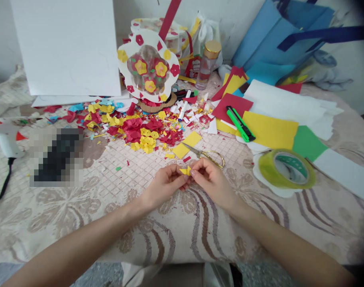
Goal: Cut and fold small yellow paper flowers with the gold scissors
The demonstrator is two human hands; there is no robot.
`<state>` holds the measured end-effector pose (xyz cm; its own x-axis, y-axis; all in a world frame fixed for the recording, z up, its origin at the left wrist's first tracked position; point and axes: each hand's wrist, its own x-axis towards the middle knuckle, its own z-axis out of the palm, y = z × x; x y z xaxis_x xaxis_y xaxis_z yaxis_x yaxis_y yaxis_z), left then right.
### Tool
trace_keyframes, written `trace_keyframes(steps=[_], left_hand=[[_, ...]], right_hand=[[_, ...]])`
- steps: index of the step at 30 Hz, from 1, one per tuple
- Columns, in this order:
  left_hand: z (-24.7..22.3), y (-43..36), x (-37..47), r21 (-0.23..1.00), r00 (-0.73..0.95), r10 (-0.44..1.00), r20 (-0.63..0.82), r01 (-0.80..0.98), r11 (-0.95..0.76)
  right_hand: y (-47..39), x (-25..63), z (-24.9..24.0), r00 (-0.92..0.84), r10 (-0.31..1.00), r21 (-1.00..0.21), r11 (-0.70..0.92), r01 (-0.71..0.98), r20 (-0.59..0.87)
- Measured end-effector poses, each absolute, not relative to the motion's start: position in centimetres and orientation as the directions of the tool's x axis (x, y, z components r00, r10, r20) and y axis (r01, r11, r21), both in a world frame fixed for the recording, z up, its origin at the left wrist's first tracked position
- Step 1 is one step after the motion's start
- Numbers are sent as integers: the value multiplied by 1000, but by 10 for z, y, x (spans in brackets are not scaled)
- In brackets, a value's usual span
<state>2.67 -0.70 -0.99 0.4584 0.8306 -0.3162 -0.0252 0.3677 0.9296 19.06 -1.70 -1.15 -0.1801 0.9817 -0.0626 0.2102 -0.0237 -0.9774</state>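
Tablecloth [110,235]: going beige, with brown flowers, a grid and wavy brown and greyish-purple bands
Held paper [185,171]: popping in plain yellow
Scrap pile [134,129]: mixing red, yellow, white and some blue
Flower-shaped panel [124,69]: rocking white with red and yellow flowers
Tape roll [268,169], right: glowing yellow-green, green label [291,168] inside
Cutter [240,123]: showing neon green and black
Scissors [197,151]: flashing gold handles [215,158]
Bag [262,36], far right: wearing blue, darker on the straps [328,35]
Bottle cap [212,49], far: looking gold
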Motion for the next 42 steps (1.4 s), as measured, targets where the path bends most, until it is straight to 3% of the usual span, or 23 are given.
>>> trace_keyframes(steps=[10, 21, 31, 42], left_hand=[[-15, -8, 28, 934, 459, 844, -279, -76, 350], [-16, -8, 29, 941, 407, 860, -308, -6, 339], [-12, -4, 26, 870, 427, 810, -401, -99, 483], [-13, -4, 27, 898, 411, 827, -383, -45, 439]], right_hand=[[-16, 190, -13, -166, 985, -968, -9, 249, -52], [-18, 188, -13, -142, 988, -969, -24, 248, -61], [-18, 190, -16, -201, 980, -985, 50, 166, 16], [-18, 188, -16, -168, 985, -981, 2, 193, -31]])
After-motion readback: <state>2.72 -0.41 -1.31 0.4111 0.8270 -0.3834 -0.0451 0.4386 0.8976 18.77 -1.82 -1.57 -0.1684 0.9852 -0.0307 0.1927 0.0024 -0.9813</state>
